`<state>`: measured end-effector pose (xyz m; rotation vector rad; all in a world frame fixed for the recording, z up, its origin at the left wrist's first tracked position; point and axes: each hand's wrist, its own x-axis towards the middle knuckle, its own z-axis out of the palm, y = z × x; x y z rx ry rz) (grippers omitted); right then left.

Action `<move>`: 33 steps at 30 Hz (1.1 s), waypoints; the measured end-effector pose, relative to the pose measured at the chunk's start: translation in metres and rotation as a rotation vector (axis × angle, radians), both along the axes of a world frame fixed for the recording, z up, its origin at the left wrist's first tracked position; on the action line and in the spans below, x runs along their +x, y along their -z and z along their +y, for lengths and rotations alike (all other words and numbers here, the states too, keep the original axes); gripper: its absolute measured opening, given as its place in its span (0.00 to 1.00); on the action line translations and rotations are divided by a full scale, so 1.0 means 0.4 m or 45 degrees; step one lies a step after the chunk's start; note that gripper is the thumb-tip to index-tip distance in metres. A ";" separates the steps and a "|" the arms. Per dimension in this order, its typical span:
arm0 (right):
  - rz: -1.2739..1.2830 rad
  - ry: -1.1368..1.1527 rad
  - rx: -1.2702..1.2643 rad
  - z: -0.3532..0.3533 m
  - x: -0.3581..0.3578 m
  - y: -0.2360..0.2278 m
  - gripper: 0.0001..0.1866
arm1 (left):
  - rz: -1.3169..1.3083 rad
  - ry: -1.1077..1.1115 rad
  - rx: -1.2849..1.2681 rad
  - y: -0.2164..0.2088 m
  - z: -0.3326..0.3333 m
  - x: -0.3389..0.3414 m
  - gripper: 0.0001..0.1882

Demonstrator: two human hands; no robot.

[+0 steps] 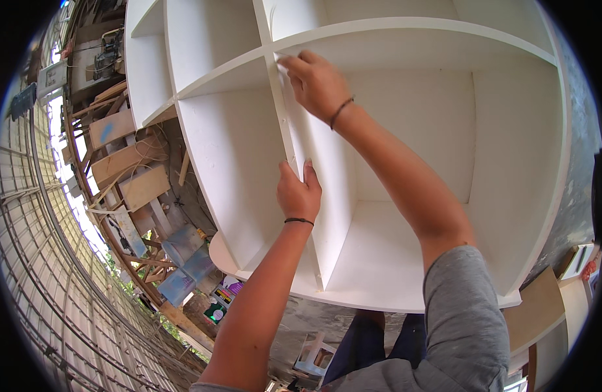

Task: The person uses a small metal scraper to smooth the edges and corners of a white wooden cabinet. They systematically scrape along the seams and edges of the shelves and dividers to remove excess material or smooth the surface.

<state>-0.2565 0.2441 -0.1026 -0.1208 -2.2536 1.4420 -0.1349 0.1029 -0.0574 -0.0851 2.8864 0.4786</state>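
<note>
A large white shelving unit point(405, 26) with several square compartments fills the middle of the head view. My left hand point(300, 196) grips the front edge of its upright divider point(286, 130), thumb on one side and fingers on the other. Farther up that divider, close to where it meets a crosswise shelf, my right hand point(316, 85) is closed with its fingertips at the edge. Whatever those fingertips may hold is hidden or too small to tell. Small marks dot the divider's edge between the two hands. A dark band circles each wrist.
Wire mesh point(53, 274) runs down the left side. Beside it lie stacked boards and wood scraps point(128, 163). A small white stool point(314, 356) stands on the floor below the unit, and a brown board point(535, 307) leans at the lower right.
</note>
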 end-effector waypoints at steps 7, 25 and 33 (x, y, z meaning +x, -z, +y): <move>0.024 -0.339 0.089 -0.026 0.121 0.012 0.12 | 0.104 0.044 0.026 0.013 -0.023 0.003 0.19; 0.090 -0.443 0.080 -0.026 0.144 -0.011 0.15 | 0.000 -0.065 0.009 -0.010 -0.011 -0.010 0.20; 0.107 -0.352 0.178 -0.021 0.108 0.012 0.13 | -0.003 -0.036 0.018 0.001 -0.010 -0.007 0.19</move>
